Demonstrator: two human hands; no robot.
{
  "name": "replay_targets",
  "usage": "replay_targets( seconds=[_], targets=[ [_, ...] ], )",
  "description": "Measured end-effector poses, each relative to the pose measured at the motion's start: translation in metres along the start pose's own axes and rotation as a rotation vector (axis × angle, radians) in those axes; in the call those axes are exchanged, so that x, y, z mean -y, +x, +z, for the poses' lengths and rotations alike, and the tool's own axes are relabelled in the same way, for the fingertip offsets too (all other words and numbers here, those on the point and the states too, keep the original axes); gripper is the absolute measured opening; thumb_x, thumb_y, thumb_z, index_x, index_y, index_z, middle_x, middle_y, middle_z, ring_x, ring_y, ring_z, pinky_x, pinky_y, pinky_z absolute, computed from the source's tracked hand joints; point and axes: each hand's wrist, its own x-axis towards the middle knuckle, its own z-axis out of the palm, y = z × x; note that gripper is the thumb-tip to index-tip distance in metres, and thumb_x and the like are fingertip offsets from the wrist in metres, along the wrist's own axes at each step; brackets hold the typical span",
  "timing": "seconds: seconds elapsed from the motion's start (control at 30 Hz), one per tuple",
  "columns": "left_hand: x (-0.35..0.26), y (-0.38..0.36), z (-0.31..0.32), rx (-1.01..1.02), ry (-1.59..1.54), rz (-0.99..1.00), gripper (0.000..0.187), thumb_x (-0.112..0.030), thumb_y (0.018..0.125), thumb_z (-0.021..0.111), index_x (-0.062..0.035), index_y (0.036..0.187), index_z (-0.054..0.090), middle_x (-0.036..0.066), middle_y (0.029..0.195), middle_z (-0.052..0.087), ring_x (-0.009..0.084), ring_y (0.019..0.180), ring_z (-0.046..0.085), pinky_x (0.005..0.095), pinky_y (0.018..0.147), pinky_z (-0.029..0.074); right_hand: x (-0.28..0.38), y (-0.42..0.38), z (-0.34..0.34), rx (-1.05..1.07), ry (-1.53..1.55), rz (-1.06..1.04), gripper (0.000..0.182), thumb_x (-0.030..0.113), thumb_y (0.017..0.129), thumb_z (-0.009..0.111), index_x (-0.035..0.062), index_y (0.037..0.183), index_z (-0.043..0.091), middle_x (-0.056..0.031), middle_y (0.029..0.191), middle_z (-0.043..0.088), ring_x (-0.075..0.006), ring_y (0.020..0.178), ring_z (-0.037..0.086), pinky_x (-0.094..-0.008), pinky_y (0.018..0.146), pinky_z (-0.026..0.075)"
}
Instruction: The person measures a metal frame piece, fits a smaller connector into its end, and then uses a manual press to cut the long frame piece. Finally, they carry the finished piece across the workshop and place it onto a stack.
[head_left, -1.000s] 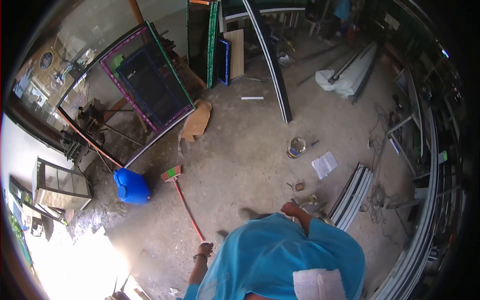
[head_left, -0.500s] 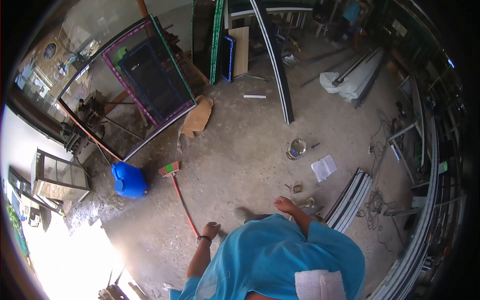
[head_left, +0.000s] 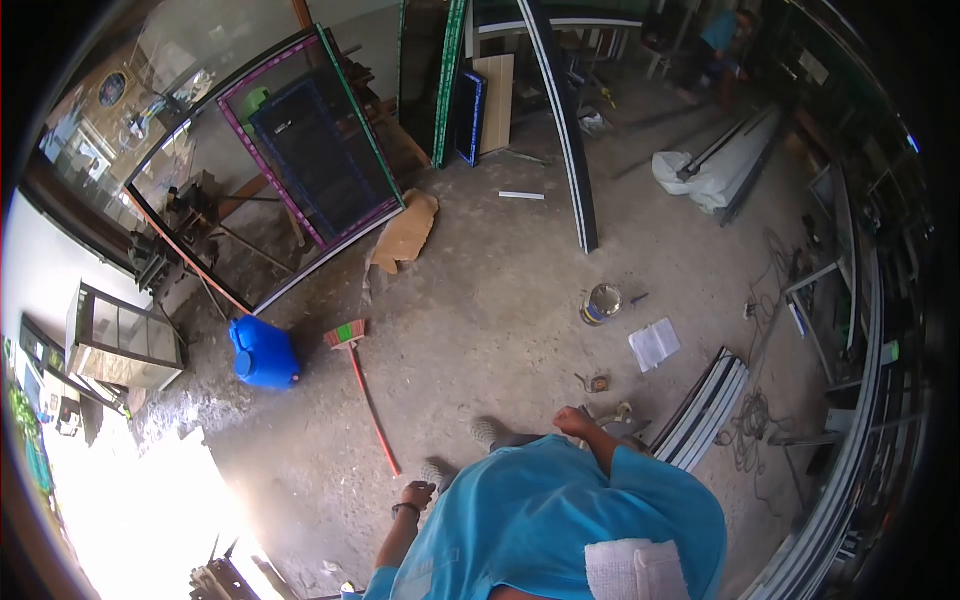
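My left hand [head_left: 417, 494] hangs low at my left side, a dark band on the wrist, its fingers loosely curled with no object visible in them. The nearest thing to it is a broom [head_left: 372, 410] with a red handle, lying on the floor; the handle's end is a little above the hand and apart from it. In front of my right side, my right hand [head_left: 573, 422] is closed like a fist, and I see nothing in it. Beyond it on the floor lies a small tape-measure-like object [head_left: 598, 384]. A partly hidden tool [head_left: 625, 424] sits beside the right forearm.
A blue jerrycan [head_left: 264, 352] stands left, near framed screens [head_left: 320, 150]. An open can [head_left: 604, 303], papers [head_left: 654, 345] and metal profiles [head_left: 703, 410] lie ahead and right. Cables [head_left: 752, 425] tangle by a rack. An upright post [head_left: 560, 120] stands ahead; another person [head_left: 720, 40] is far back.
The view has shifted slightly, so the floor objects sit a little lower and to the right. My left hand has moved down, away from the broom handle's end. My right hand stays closed.
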Motion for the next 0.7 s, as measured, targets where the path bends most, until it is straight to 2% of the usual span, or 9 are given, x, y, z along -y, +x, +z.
replay_targets(
  seconds=[0.07, 0.2, 0.3, 0.4, 0.43, 0.53, 0.7],
  targets=[
    [-0.011, -0.004, -0.002, 0.011, 0.037, 0.039, 0.045, -0.041, 0.083, 0.072, -0.0058, 0.112, 0.071, 0.008, 0.075, 0.071, 0.0161, 0.06, 0.066, 0.0319, 0.054, 0.054, -0.004, -0.004, 0.004, -0.071, 0.039, 0.001, 0.033, 0.029, 0.084, 0.069, 0.0029, 0.104, 0.068, -0.0107, 0.083, 0.071, -0.0192, 0.069, 0.068, -0.0335, 0.067, 0.054],
    [-0.031, 0.002, -0.001, -0.003, 0.009, 0.1, 0.044, -0.039, 0.084, 0.07, -0.0068, 0.115, 0.071, 0.009, 0.075, 0.071, 0.0169, 0.063, 0.067, 0.0321, 0.058, 0.055, -0.003, 0.003, 0.006, -0.067, -0.002, -0.097, 0.033, 0.028, 0.084, 0.069, 0.003, 0.105, 0.068, -0.0099, 0.084, 0.071, -0.0186, 0.071, 0.068, -0.0342, 0.068, 0.054],
    [-0.038, 0.022, 0.002, 0.014, -0.084, 0.094, 0.044, -0.038, 0.086, 0.068, -0.0075, 0.118, 0.069, 0.011, 0.082, 0.073, 0.022, 0.073, 0.071, 0.0336, 0.068, 0.057, 0.004, 0.0, 0.007, -0.101, 0.056, -0.119, 0.033, 0.028, 0.084, 0.069, 0.0032, 0.106, 0.068, -0.0106, 0.086, 0.072, -0.0189, 0.073, 0.068, -0.035, 0.07, 0.055],
    [-0.004, 0.079, 0.008, -0.029, 0.157, 0.406, 0.049, -0.039, 0.087, 0.072, -0.0042, 0.121, 0.066, 0.01, 0.089, 0.073, 0.0161, 0.076, 0.071, 0.0303, 0.055, 0.057, 0.0, 0.005, 0.013, -0.115, 0.114, -0.106, 0.034, 0.029, 0.084, 0.07, 0.0031, 0.106, 0.068, -0.0123, 0.09, 0.072, -0.0203, 0.076, 0.069, -0.0355, 0.072, 0.055],
    [-0.008, 0.081, 0.006, -0.023, 0.125, 0.388, 0.05, -0.039, 0.087, 0.073, -0.0032, 0.121, 0.066, 0.011, 0.087, 0.073, 0.0166, 0.073, 0.07, 0.0305, 0.056, 0.057, 0.004, 0.002, 0.011, -0.122, 0.111, -0.101, 0.034, 0.03, 0.084, 0.07, 0.0031, 0.105, 0.068, -0.0125, 0.091, 0.072, -0.0206, 0.076, 0.069, -0.0355, 0.072, 0.055],
    [-0.04, 0.058, -0.005, 0.01, 0.03, 0.15, 0.047, -0.04, 0.088, 0.066, -0.0057, 0.12, 0.067, 0.018, 0.102, 0.073, 0.0294, 0.093, 0.072, 0.0354, 0.083, 0.057, 0.003, -0.001, 0.007, -0.123, 0.067, -0.089, 0.036, 0.031, 0.084, 0.072, 0.0029, 0.105, 0.068, -0.0127, 0.092, 0.072, -0.021, 0.077, 0.07, -0.0354, 0.072, 0.056],
    [-0.043, 0.048, -0.008, 0.007, 0.004, 0.127, 0.052, -0.042, 0.085, 0.07, -0.0028, 0.118, 0.067, 0.016, 0.093, 0.074, 0.0239, 0.085, 0.072, 0.0344, 0.077, 0.057, -0.016, 0.002, 0.005, -0.119, 0.021, -0.088, 0.037, 0.032, 0.083, 0.074, 0.0026, 0.104, 0.068, -0.0131, 0.091, 0.072, -0.021, 0.076, 0.07, -0.0354, 0.072, 0.056]
  ],
)
